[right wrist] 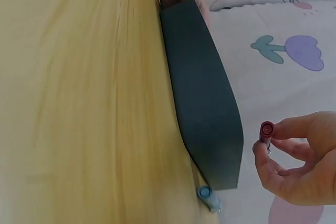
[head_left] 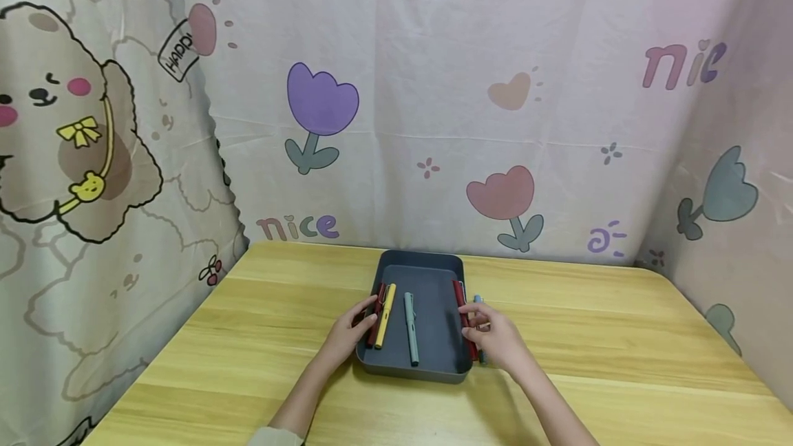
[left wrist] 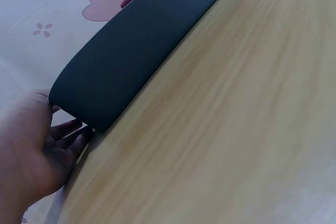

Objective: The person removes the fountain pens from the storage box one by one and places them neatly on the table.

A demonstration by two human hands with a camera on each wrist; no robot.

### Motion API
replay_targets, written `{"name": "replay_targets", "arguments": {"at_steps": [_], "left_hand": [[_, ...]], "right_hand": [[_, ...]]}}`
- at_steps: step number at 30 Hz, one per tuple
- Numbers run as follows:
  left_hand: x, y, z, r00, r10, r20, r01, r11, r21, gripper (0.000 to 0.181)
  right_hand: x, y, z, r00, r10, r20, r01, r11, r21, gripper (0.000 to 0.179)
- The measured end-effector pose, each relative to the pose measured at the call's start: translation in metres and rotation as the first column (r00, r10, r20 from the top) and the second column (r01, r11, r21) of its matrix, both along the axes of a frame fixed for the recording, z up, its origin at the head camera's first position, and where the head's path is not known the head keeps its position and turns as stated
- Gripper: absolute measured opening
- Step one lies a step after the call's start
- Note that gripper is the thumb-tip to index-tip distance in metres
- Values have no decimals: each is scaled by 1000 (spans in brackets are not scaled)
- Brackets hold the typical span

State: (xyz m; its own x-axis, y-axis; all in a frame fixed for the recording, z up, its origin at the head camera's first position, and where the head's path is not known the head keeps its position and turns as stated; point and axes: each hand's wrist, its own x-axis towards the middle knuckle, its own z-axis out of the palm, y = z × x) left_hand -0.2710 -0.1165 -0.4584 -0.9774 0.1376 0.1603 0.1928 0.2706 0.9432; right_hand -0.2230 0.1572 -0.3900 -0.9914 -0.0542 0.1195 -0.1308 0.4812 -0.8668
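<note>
My left hand (head_left: 344, 337) holds the left side of a dark grey tray (head_left: 427, 261), thumb and index fingertip at its rim; in the left wrist view other fingers curl against the wall. My right hand (head_left: 500, 341) pinches a dark red pen (right wrist: 267, 129) between thumb and fingers, above the tray's right rim. Inside the tray, a second dark red pen (head_left: 372, 339) lies along the left wall beside a yellow pen (head_left: 385, 319). A grey-green pen (head_left: 411, 330) lies near the middle. Outside the right wall, a light blue pen (right wrist: 210, 200) rests on the table, partly behind my right hand.
The tray stands on a wood-grain table (head_left: 588, 322). A printed curtain (head_left: 403, 88) with flowers and a bear hangs behind the table and along both sides.
</note>
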Motion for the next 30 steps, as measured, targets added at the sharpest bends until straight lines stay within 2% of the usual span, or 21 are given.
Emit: {"name": "replay_targets", "arguments": {"at_steps": [12,22,30], "left_hand": [[2,-1,1,1000,-7,2,7,1000,11,44],[23,4,33,1000,-13,11,13,1000,1,42],[22,4,33,1000,-21,3,21,1000,6,42]], "right_hand": [[5,26,-1,998,-51,22,52,998,-31,31],[10,46,0,996,-77,35,77,997,-17,33],[8,60,-7,995,-93,43,94,995,-18,33]]}}
